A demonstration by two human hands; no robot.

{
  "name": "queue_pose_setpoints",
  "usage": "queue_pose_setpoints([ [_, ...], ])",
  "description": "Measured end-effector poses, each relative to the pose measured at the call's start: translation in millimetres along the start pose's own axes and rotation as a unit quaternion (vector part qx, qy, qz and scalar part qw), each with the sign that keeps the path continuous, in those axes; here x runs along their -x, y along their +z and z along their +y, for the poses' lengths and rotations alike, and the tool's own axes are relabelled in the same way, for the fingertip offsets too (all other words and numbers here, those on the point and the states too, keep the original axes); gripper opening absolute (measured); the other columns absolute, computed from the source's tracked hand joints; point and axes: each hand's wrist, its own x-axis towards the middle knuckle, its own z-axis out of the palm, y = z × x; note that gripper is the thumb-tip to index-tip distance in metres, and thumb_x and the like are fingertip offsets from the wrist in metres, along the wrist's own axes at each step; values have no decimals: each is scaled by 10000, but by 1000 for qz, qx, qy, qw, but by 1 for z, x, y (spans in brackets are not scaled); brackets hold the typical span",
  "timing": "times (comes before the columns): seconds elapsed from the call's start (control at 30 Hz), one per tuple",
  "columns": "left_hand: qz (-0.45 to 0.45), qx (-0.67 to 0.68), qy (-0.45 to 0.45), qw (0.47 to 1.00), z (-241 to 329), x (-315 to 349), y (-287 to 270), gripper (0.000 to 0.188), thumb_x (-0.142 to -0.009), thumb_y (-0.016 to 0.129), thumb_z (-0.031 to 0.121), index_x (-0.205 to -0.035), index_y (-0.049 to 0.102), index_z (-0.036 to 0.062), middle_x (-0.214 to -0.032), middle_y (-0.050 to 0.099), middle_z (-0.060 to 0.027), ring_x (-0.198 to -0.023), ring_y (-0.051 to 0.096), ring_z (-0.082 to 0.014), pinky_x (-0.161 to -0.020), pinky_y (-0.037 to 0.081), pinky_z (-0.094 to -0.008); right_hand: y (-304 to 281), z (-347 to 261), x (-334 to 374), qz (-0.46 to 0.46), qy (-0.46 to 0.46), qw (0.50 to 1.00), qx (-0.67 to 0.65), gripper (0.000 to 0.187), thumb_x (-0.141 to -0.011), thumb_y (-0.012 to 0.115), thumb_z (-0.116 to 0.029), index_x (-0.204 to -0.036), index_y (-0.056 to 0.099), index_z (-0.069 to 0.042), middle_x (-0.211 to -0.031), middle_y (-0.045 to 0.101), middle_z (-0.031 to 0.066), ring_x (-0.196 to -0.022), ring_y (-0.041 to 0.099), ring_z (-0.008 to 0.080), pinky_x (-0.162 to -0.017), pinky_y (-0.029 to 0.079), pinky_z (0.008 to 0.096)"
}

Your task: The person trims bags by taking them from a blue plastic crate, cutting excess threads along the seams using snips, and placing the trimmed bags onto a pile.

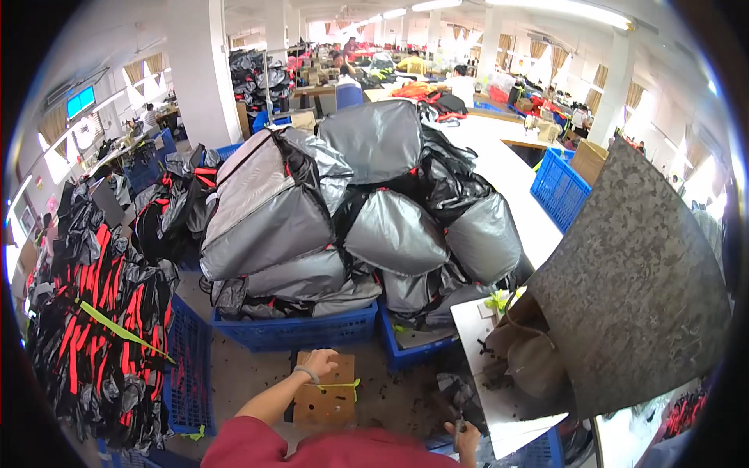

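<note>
My left hand (318,363), with a band at its wrist, is over a brown board (324,407) on the floor. Its fingers are loosely bent and apart, and I see nothing in them. A yellow-green strip (339,384) lies across the board just below the hand. Low on the right, my right hand (468,441) is closed around a small dark metal tool (459,424), whose kind I cannot make out. Beside that hand are dark crumpled material and the edge of a white tabletop (491,405).
Silver-grey bags (382,144) are heaped over blue crates (300,329) in front of me. Black and red strapped pieces (101,327) pile up at left beside another blue crate (187,366). A large mottled dark panel (640,273) rises at right. Scraps litter the floor. People work farther back.
</note>
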Motion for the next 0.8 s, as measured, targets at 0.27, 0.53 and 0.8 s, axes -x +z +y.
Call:
queue_pose_setpoints([
  [0.27,476,-79,161,861,-39,-8,-206,254,-846,577,132,-1046,611,-20,-1015,636,-171,-916,609,-296,-836,465,-373,4,0,30,19,124,991,40,690,-670,641,-685,-859,653,-21,-812,641,252,-791,618,429,-668,483,497],
  [0.53,97,247,17,964,-130,-4,-69,110,-822,577,39,-932,585,39,-655,585,-48,-497,537,-113,-428,431,-246,3,48,10,155,339,914,-164,337,-652,809,-254,-715,654,38,-659,627,110,-598,594,192,-545,443,360],
  [0.8,-235,47,-276,931,-165,231,51,244,-792,690,146,-971,654,-15,-689,643,-92,-503,576,-159,-461,467,-299,61,208,-113,103,-42,935,338,161,-720,670,-218,-828,705,-104,-790,675,118,-664,636,242,-634,481,404],
])
